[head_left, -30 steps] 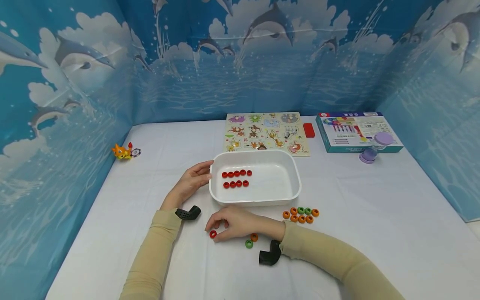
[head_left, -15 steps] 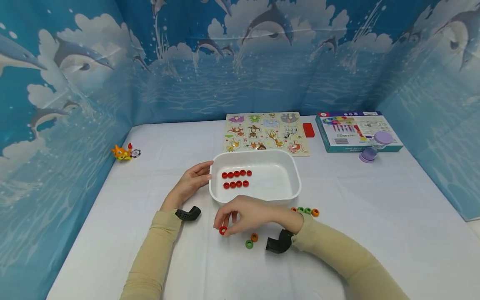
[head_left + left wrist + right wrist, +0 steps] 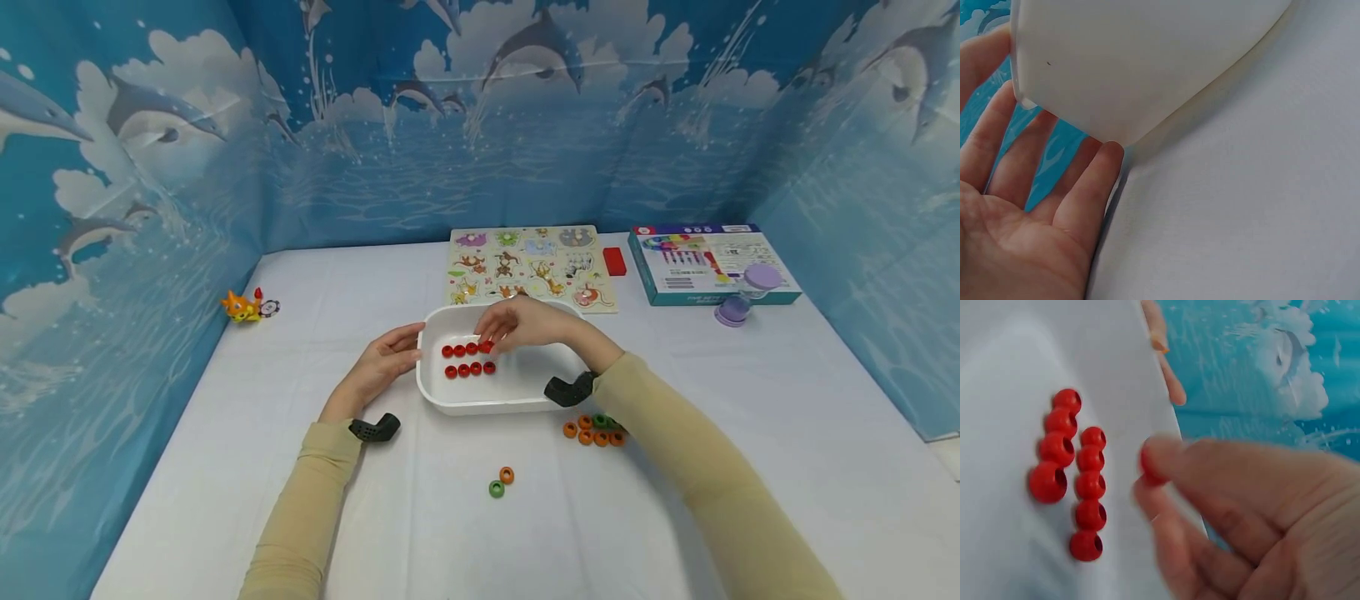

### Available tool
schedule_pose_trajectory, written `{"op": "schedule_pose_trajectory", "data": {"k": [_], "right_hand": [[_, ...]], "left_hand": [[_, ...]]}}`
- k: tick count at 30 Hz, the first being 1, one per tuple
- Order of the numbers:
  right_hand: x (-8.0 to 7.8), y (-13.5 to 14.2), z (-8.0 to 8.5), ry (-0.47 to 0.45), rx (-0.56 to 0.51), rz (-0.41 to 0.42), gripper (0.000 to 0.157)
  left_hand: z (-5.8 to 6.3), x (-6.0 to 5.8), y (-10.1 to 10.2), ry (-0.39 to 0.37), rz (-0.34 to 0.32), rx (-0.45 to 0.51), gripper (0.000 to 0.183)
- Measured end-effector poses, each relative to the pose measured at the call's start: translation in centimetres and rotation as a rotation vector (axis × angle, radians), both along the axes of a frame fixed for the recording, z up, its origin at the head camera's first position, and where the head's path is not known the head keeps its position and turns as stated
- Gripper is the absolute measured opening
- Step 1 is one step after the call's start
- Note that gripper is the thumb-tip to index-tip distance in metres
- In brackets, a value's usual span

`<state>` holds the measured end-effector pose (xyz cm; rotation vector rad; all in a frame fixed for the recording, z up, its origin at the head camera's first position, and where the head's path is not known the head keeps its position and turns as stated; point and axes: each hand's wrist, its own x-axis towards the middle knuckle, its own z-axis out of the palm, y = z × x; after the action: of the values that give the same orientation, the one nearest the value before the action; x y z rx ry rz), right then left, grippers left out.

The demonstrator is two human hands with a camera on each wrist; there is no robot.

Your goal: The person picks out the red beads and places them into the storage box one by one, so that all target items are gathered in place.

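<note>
A white tray stands in the middle of the table, with two rows of red beads towards its left side. My left hand rests its extended fingers against the tray's left end; the left wrist view shows fingertips touching the outer wall. Above the tray floor, my right hand pinches one red bead between thumb and finger. In the right wrist view that bead is partly covered by the thumb, slightly apart from the longer row of beads.
An orange bead and a green bead lie in front of the tray. More orange beads and green ones sit right of them, partly under the right sleeve. Behind are an animal puzzle board, a red block and a box.
My right hand has picked the red bead up from the table and carried it up and right, over into the tray. The left hand has stayed at the tray's end.
</note>
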<state>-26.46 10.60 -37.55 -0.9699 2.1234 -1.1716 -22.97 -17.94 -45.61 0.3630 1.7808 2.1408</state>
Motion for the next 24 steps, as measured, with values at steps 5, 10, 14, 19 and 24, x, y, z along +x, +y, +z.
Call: {"op": "schedule_pose_trajectory", "data": {"k": [5,10,14,19,24], "right_hand": [[-1.3,0.2,-1.7,-0.053,0.112,-0.024,0.032],[-1.5,0.3,-2.4,-0.032,0.233,-0.01,0.031],[-1.4,0.2,-2.6,0.0,0.273,0.005,0.029],[-1.3,0.1,-2.6,0.018,0.298,-0.001,0.028],[-1.4,0.3,-2.0,0.017,0.283,-0.006,0.03]], "left_hand": [[-0.3,-0.1,0.0,-0.002,-0.001,0.007,0.049],[-0.4,-0.2,-0.1,-0.01,0.004,0.011,0.047],[-0.3,-0.2,0.0,-0.015,0.008,0.008,0.049],[-0.3,-0.2,0.0,-0.019,0.008,0.006,0.05],[-0.3,-0.2,0.0,-0.023,0.009,0.008,0.05]]}}
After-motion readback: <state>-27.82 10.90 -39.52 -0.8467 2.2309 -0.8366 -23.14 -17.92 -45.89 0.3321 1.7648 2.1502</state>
